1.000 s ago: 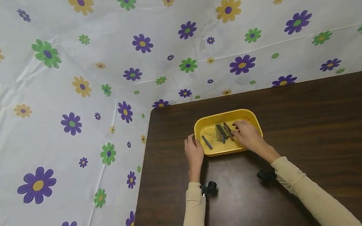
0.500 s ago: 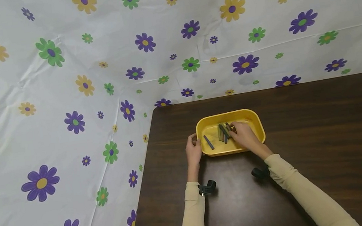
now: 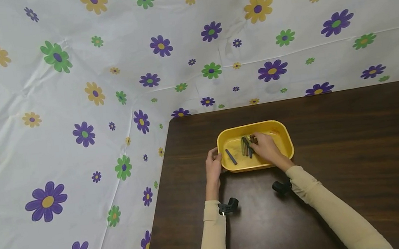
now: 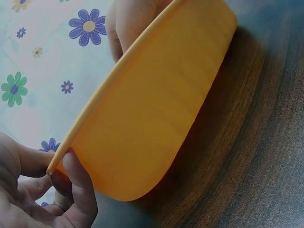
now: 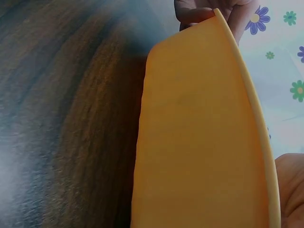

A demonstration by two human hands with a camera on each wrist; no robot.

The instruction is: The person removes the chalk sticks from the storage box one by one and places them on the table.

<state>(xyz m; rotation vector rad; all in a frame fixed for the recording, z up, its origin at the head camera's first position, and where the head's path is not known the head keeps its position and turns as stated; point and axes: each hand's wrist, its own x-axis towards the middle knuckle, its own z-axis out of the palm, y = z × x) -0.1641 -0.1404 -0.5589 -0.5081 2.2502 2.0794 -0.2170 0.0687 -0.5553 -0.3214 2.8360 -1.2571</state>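
Observation:
A yellow plastic tray [image 3: 279, 131] stands on the dark wooden table, holding several crayon-like sticks. My left hand [image 3: 213, 167] grips its left end; the left wrist view shows thumb and fingers [image 4: 80, 187] on either side of the rim. Inside the tray, my right hand [image 3: 267, 149] has its fingertips bent down at the right side of the bunch of green, brown and blue crayons [image 3: 245, 148]. It seems to pinch a brown crayon, mostly covered by the fingers. Apart from the bunch, a blue crayon [image 3: 231, 156] lies near the left wall.
The brown wood-grain table [image 3: 355, 142] extends to the right and in front of the tray. Behind and to the left hangs a white sheet [image 3: 156, 17] printed with flowers. Each wrist wears a black camera [image 3: 229, 206].
My right hand has moved left onto the brown crayon at the bunch's right side, and its fingers have closed in. My left hand stays at the tray's left end.

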